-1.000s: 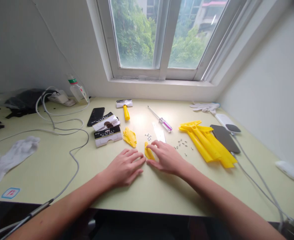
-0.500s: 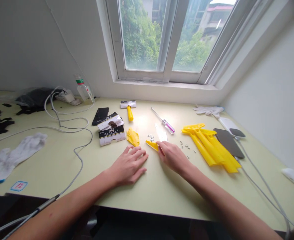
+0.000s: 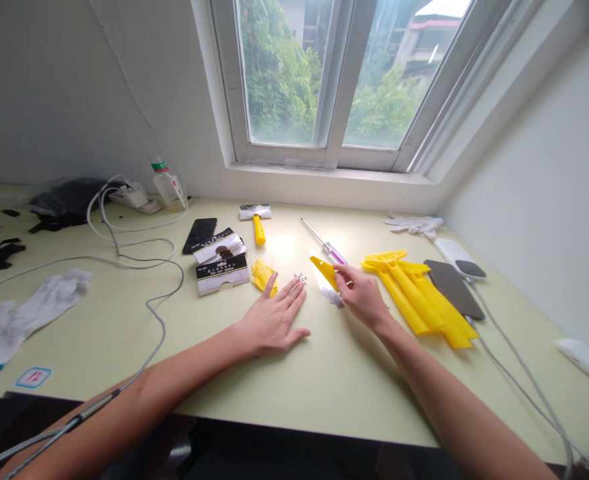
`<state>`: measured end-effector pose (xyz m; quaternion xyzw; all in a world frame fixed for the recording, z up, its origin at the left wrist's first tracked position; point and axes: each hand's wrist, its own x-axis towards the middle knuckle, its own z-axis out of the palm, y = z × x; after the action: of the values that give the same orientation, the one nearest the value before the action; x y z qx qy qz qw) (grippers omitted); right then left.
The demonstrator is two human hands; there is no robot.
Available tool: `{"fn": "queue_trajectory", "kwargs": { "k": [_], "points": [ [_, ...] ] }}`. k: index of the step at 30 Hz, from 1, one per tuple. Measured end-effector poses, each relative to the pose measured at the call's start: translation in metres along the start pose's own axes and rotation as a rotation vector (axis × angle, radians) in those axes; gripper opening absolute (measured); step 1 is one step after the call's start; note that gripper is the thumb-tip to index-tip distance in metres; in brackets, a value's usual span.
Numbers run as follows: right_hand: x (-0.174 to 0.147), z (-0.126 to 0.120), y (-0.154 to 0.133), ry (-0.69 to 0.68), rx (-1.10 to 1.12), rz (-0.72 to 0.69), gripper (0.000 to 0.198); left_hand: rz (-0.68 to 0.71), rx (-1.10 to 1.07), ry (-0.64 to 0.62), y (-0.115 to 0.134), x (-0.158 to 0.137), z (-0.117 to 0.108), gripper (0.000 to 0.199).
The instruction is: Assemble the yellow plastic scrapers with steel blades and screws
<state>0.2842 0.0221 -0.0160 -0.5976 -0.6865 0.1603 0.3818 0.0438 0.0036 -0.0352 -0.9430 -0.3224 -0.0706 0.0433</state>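
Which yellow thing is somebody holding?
The yellow piece pinched in the right hand. The others, like the yellow handles, lie on the table.

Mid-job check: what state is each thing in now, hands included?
Left hand: palm down, spread open
Right hand: closed on the yellow piece
Yellow piece: held
Small metal pieces: loose, by the left hand's fingertips
Screwdriver: lying down, unheld
Yellow handles: overlapping, unheld
Phone: lying flat, dark
White glove: unworn, crumpled
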Motion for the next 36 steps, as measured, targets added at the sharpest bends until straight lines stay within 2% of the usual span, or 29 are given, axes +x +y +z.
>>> {"fn": "queue_trajectory", "kwargs": {
  "k": [3,6,8,10,12,15,20,22,25,28,30,33,36],
  "points": [
    [-0.002,0.0,0.001,0.002,0.061,0.017,0.037,-0.037,0.013,0.045,0.001,0.008,0.003,0.076],
    [-0.004,-0.001,-0.002,-0.07,0.178,0.061,0.041,-0.034,0.022,0.117,-0.001,0.004,-0.002,0.071],
    [-0.003,0.002,-0.007,-0.133,0.212,0.1,0.034,0.017,0.008,0.188,-0.002,-0.003,-0.009,0.06],
    [0.0,0.01,-0.016,-0.166,0.157,0.081,0.027,0.095,-0.023,0.275,-0.002,-0.01,-0.016,0.043],
    [0.006,0.023,-0.03,-0.168,0.069,-0.019,0.023,0.173,-0.063,0.361,0.0,-0.015,-0.022,0.03],
    [0.014,0.049,-0.054,-0.161,-0.078,-0.214,0.022,0.253,-0.114,0.439,0.005,-0.017,-0.027,0.02],
    [0.012,0.086,-0.091,-0.222,-0.549,-0.449,0.025,0.251,-0.123,0.571,0.004,-0.017,-0.034,0.024],
    [0.008,0.092,-0.098,-0.268,-0.584,-0.497,0.021,0.229,-0.133,0.643,0.0,-0.019,-0.037,0.022],
    [0.01,0.09,-0.098,-0.285,-0.487,-0.501,0.02,0.166,-0.172,0.698,-0.004,-0.022,-0.038,0.019],
    [0.029,0.072,-0.082,-0.157,-0.437,-0.37,0.025,0.093,-0.209,0.675,-0.01,-0.022,-0.034,0.018],
    [0.049,0.054,-0.064,-0.099,-0.473,-0.264,0.026,-0.005,-0.202,0.616,-0.017,-0.017,-0.032,0.02],
    [0.076,0.029,-0.036,-0.041,-0.498,-0.122,0.028,-0.297,-0.129,0.439,-0.035,0.008,-0.039,0.024],
    [0.089,0.011,-0.02,-0.016,-0.484,-0.026,0.028,-0.62,-0.014,0.16,-0.063,0.053,-0.052,0.033]
  ]
}}
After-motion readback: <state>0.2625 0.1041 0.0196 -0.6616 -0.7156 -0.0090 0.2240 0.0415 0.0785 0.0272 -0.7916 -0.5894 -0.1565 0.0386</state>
